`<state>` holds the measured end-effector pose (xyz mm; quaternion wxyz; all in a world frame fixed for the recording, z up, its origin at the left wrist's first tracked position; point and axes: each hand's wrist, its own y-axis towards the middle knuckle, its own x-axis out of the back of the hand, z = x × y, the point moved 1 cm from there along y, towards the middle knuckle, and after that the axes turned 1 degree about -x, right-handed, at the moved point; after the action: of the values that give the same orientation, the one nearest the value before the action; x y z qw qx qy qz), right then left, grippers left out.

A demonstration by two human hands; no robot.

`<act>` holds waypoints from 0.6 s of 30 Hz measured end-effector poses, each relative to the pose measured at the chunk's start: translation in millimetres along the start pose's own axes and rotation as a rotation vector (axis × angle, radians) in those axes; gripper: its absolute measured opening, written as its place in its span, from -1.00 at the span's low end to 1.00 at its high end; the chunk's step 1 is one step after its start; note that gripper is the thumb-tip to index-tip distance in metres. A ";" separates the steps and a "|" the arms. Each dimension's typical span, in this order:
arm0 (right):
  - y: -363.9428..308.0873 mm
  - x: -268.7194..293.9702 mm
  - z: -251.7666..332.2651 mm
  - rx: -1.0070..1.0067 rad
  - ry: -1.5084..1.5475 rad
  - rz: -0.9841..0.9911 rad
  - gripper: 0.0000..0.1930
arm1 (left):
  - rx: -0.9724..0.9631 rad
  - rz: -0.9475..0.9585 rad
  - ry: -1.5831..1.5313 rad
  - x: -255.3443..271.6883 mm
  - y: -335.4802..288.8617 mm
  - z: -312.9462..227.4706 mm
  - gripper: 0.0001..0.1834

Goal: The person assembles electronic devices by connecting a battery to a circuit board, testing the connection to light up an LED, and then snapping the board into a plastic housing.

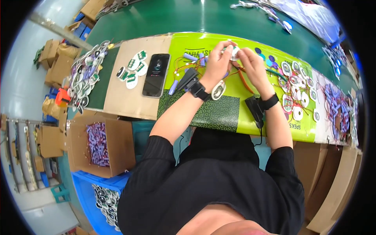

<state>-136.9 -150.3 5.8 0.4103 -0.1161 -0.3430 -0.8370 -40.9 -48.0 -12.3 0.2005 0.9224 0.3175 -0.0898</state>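
- Black short-sleeved top [211, 184]: worn by the person, nearest the camera.
- Blue plastic bin [88, 190]: below the desk's near edge, left; contains black-and-white round parts [105, 205].
- Brown cardboard box [120, 145]: just beside the bin; contains purple cylinders with red wires [97, 145].
- Dark green patterned sheet [207, 111]: at the near edge of the green desk [105, 82], over a lime-green printed mat [229, 107].
- White ring-shaped part [218, 91]: near the left wrist.
- Orange-handled hand tool [245, 81]: on the mat, beneath the right hand.
- Black smartphone [156, 75]: on beige cardboard, left of the mat.
- Left hand [219, 62]: thumb and fingers grasp a small white part [235, 51], raised over the mat toward the desk's far edge.
- Right hand [252, 65]: fingers bent, tips at the same part; cannot tell whether they grip it.
- White translucent sheeting [309, 17]: beyond the mat, far right.
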 end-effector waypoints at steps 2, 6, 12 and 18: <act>-1.8 0.5 5.3 -0.042 -0.053 0.026 -0.77 | -0.010 0.018 0.026 3.1 -0.1 -1.9 -0.78; -4.7 4.4 3.1 -0.035 -0.106 0.055 -0.74 | -0.028 -0.001 0.056 -2.3 0.0 -1.7 -0.81; -6.5 8.0 4.3 0.083 -0.161 -0.097 -0.82 | -0.065 -0.027 0.141 1.2 3.3 6.7 -0.85; -3.6 8.4 5.0 0.152 0.063 -0.230 -0.90 | -0.240 -0.017 0.473 -2.2 -0.5 7.8 -0.88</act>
<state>-145.4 -150.5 11.7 0.3297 -0.0180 -0.4035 -0.8533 -43.3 -52.3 -18.9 0.2281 0.8846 0.3719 0.1647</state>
